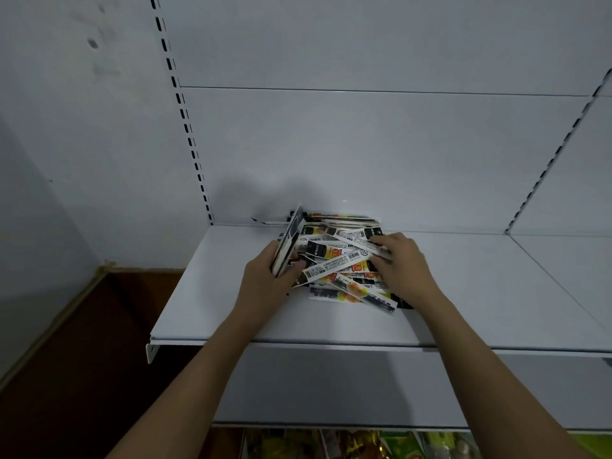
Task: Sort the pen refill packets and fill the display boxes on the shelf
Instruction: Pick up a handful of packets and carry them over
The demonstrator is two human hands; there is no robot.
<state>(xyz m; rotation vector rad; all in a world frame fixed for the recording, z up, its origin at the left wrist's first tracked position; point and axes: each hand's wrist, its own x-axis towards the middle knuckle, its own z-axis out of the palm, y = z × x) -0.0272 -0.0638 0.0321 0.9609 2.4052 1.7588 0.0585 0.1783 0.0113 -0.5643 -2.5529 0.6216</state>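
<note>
A loose heap of pen refill packets (344, 260), long white, black and yellow strips, lies on the white shelf (212, 303) against the back panel. My left hand (268, 276) grips a small stack of packets (291, 240) held upright at the heap's left side. My right hand (400, 256) reaches into the heap from the right and pinches one packet (377, 248) near its end. No display box is clearly visible; flat dark items lie behind the heap.
The shelf runs on to the right past a joint (543, 273). Slotted uprights (185, 120) frame the back panel. A brown cardboard box (99, 326) stands lower left. Packaged goods (364, 445) show on a lower shelf.
</note>
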